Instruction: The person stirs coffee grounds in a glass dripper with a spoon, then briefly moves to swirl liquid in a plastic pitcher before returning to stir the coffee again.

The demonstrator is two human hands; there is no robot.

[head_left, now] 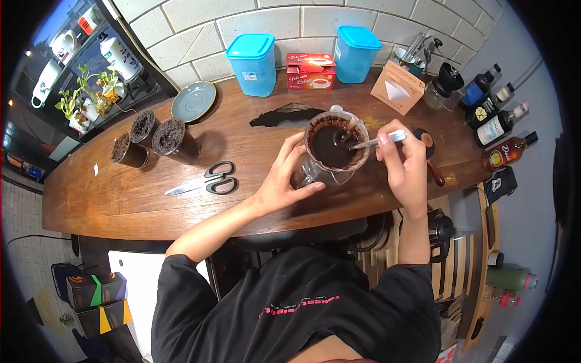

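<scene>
A clear coffee dripper [361, 158] holds dark, wet coffee [330, 145], with grounds clinging to its inner wall. It sits on a glass server [307, 171]. My left hand [281, 181] is wrapped around the server's left side, thumb toward the front. Pinched in my right hand [404, 163] is a metal spoon [367, 144], its tip dipping into the coffee; the bowl of the spoon is hidden in the liquid. Black-handled scissors [219, 178] lie on the table to the left of my left hand, blades pointing left.
Several cups of dark soil-like grounds [175, 142] and a grey saucer [193, 101] stand at left on the wooden table [115, 199]. Behind are blue-lidded containers [251, 66], a red tea box [310, 75] and a filter box [397, 89]. Bottles [493, 130] and a hand grinder [443, 88] stand right.
</scene>
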